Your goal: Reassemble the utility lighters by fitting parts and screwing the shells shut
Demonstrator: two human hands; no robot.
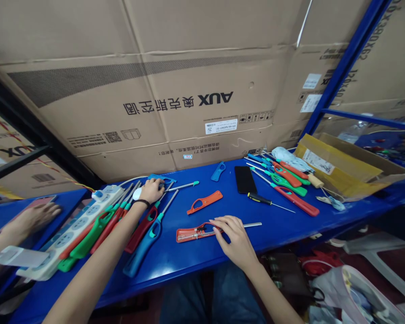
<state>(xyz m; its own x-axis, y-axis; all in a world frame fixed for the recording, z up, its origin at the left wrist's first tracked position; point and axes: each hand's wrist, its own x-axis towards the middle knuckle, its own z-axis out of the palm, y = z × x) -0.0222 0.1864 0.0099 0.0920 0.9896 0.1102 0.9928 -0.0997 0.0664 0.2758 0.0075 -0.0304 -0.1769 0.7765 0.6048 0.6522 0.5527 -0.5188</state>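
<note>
An opened orange utility lighter (186, 235) lies on the blue table, its inner parts exposed and its metal barrel pointing right. My right hand (235, 236) is closed on it near the trigger. At the back left, the curled fingers of my left hand (151, 191) are down among lighter parts; what they grip is hidden. A blue lighter piece (170, 178) shows beside those fingertips. Next to it is a metal barrel with a green tip (184, 186). The loose orange half-shell (205, 202) lies between my hands, with a blue half-shell (218, 171) farther back.
Several lighters (145, 245) lie by a white power strip (83, 225) on the left. A black phone (245, 179), a screwdriver (259, 199) and more lighters (296, 200) are on the right, near an open yellow-taped box (337, 164). Another person's hand (37, 218) rests at far left.
</note>
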